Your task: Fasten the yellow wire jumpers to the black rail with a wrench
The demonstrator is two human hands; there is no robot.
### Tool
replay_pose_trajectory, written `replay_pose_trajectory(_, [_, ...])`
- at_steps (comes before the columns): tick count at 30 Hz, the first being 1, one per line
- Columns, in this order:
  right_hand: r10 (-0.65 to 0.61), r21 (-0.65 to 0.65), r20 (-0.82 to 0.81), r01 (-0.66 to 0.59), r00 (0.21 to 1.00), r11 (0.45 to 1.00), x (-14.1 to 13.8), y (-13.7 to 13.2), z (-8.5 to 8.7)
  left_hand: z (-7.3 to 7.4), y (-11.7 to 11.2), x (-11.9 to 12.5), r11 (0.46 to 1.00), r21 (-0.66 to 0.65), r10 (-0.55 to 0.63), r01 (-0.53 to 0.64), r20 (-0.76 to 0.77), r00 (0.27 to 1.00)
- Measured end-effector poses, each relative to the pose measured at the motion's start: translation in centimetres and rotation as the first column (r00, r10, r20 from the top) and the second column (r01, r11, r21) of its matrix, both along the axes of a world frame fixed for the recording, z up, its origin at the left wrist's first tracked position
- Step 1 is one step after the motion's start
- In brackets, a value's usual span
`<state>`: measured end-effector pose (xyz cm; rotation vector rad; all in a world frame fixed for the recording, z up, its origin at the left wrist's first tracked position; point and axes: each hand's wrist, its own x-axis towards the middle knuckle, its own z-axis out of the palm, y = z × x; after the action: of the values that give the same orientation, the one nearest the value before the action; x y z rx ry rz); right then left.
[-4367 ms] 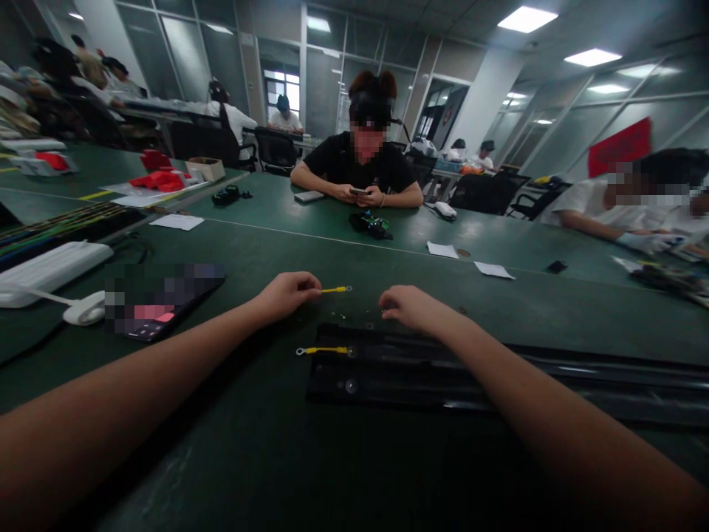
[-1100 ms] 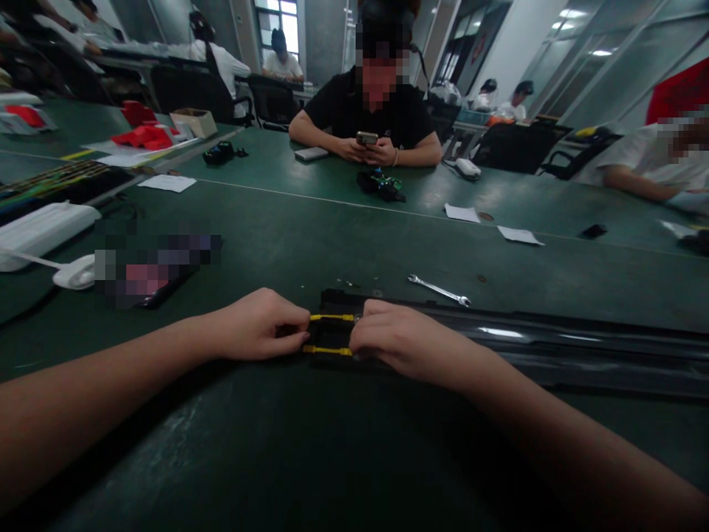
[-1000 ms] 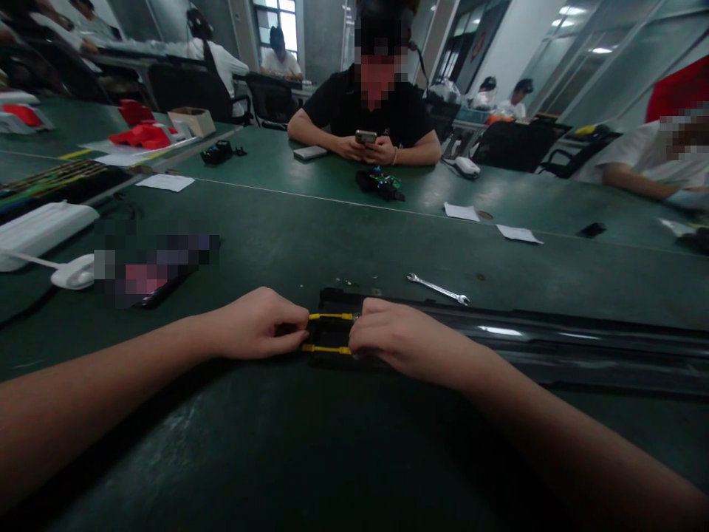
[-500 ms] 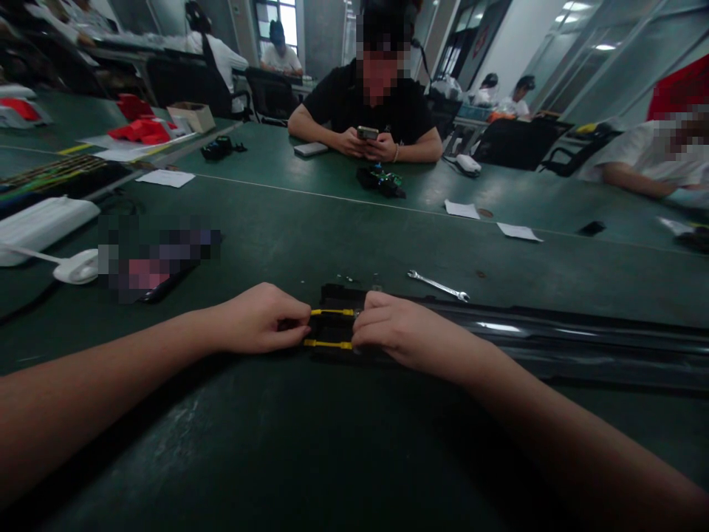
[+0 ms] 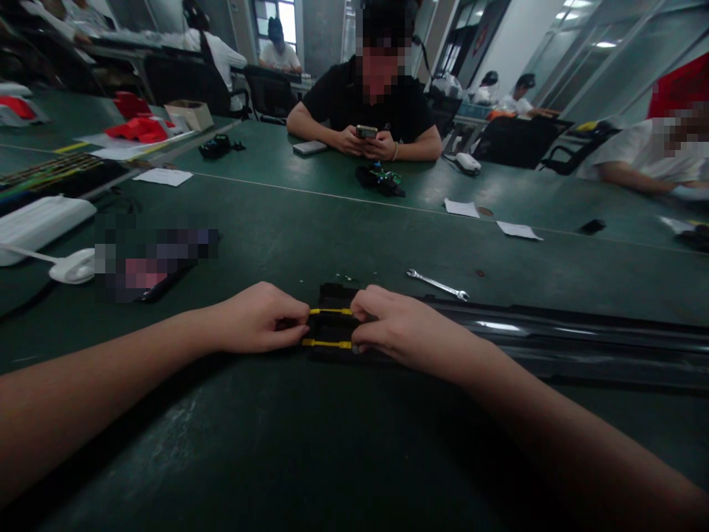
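A long black rail lies across the green table, running off to the right. Two short yellow wires with ring ends lie across its left end, a far yellow wire and a near yellow wire. My left hand pinches the left ends of the wires at the rail's end. My right hand rests on the rail with its fingers curled and pressed on the wires' right ends. What sits under those fingertips is hidden.
A small spanner and tiny loose parts lie just beyond the rail. A phone and a white mouse lie to the left. A person across the table holds a phone. Paper slips lie at the right.
At first my hands worked beyond the rail, the left holding one wire. Over the last second both stay on the wires at the rail's end; the right hand's fingers crept slightly left.
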<state>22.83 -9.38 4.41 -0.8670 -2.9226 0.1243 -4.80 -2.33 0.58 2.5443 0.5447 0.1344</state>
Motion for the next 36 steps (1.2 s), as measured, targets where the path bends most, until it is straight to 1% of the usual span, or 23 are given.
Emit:
replay_pose_trajectory(5, [0.002,0.001,0.015,-0.002,1.0,1.0,-0.15,0.05,0.16,0.02,-0.02,0.03,1.0,-0.004,-0.004,0.004,-0.004,1.0])
replay_pose_trajectory(11, [-0.03,-0.041,-0.014,0.03,0.999,0.999,0.05,0.07,0.06,-0.02,-0.01,0.02,1.0,-0.009,0.003,-0.003,-0.001,1.0])
replay_pose_trajectory(16, [-0.035,-0.081,-0.044,0.032,0.998,0.996,0.55,0.19,-0.25,-0.03,-0.03,-0.05,1.0,0.006,-0.001,0.001,-0.008,1.0])
replay_pose_trajectory(23, [-0.033,-0.062,-0.002,0.032,0.999,0.998,0.18,0.18,-0.11,-0.06,0.01,0.04,1.0,0.008,-0.015,0.015,-0.007,1.0])
replay_pose_trajectory(26, [-0.039,-0.063,-0.009,0.039,0.999,0.997,0.17,0.12,0.0,-0.06,0.01,0.05,1.0,0.008,-0.01,0.01,-0.009,1.0])
replay_pose_trajectory(31, [-0.016,-0.062,-0.013,0.015,1.0,0.998,0.37,0.18,0.03,-0.03,0.08,-0.04,1.0,0.008,-0.011,0.011,-0.002,1.0])
replay_pose_trajectory(36, [0.01,-0.021,0.039,-0.009,0.999,1.0,0.08,0.19,0.05,-0.25,0.16,-0.08,1.0,0.02,-0.025,0.024,0.038,0.999])
